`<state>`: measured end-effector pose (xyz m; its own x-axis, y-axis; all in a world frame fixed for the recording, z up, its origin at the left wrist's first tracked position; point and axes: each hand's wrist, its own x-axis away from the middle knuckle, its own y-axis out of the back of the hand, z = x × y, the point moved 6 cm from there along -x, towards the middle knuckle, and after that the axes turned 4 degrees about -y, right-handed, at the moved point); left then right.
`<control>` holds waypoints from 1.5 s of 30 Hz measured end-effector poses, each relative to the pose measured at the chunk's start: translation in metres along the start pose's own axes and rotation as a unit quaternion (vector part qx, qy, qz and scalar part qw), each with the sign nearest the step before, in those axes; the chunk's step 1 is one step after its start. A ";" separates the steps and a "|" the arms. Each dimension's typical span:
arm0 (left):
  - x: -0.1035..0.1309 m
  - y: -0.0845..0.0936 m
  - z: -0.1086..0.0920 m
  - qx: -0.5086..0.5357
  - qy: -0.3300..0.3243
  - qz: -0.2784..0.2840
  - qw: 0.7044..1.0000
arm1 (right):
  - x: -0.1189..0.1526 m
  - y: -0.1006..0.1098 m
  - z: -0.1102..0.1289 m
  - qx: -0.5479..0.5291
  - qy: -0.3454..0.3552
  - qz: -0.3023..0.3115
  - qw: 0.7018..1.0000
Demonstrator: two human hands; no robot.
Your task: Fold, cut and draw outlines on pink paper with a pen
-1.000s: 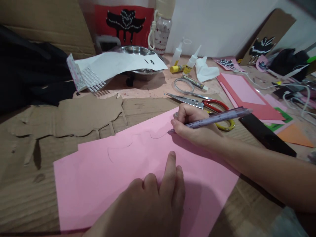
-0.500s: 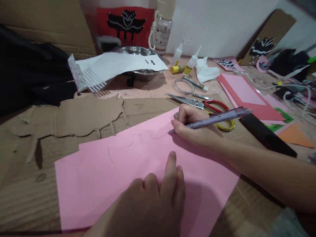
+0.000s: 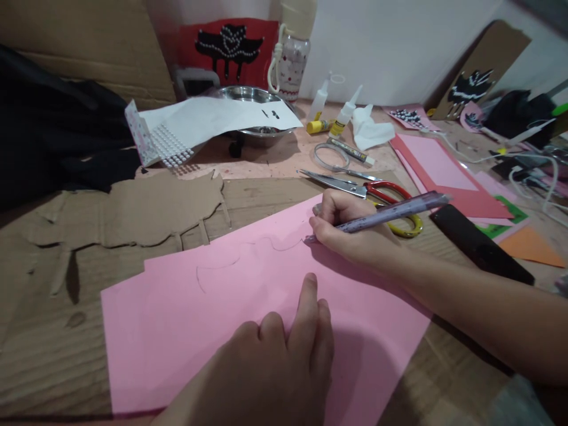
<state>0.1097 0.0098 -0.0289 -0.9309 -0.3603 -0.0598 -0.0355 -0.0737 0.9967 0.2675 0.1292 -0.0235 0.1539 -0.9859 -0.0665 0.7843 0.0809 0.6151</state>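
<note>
In the head view, my right hand (image 3: 350, 228) has its grip closed around one purple pen (image 3: 390, 212). The pen's long axis runs from the tip, low and to the left of my grip, up and out to the right past my knuckles. The tip touches one pink paper sheet (image 3: 186, 319), which spreads from under my grip toward me and to the left. A thin drawn line (image 3: 248, 251) runs leftward from the tip, so the stroke lies to the left of my grip.

My left hand (image 3: 275, 367) lies nearer to me than the pen grip, flat on the same sheet. Its fingers rest together and pressed down, clamped on nothing, with one finger stretched toward the pen tip yet well apart from it. My right hand is the one at the line; my left only pins the paper.

Just beyond my right grip lies one pair of scissors (image 3: 355, 186) with red and yellow handles, blades pointing left. Further beyond stand two glue bottles (image 3: 344, 115); one steel bowl (image 3: 248, 109) sits to the far left of them under one white sheet (image 3: 217, 118). Left of my grip, one cardboard cutout (image 3: 133, 207) lies on the tabletop (image 3: 39, 349).
</note>
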 end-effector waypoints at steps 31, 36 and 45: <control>0.001 -0.002 -0.002 -0.016 -0.002 -0.024 1.000 | 0.004 -0.004 0.007 -0.019 0.003 0.037 0.999; -0.001 -0.001 0.000 -0.013 0.004 -0.033 0.999 | 0.004 -0.004 0.006 -0.009 0.009 0.035 0.999; 0.002 0.000 -0.002 -0.013 0.003 -0.020 1.000 | 0.006 -0.006 0.004 -0.030 0.009 0.055 0.998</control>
<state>0.1087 0.0076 -0.0293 -0.9269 -0.3616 -0.1008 -0.0642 -0.1120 0.9916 0.2618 0.1224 -0.0243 0.2518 -0.9676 -0.0164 0.7965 0.1976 0.5714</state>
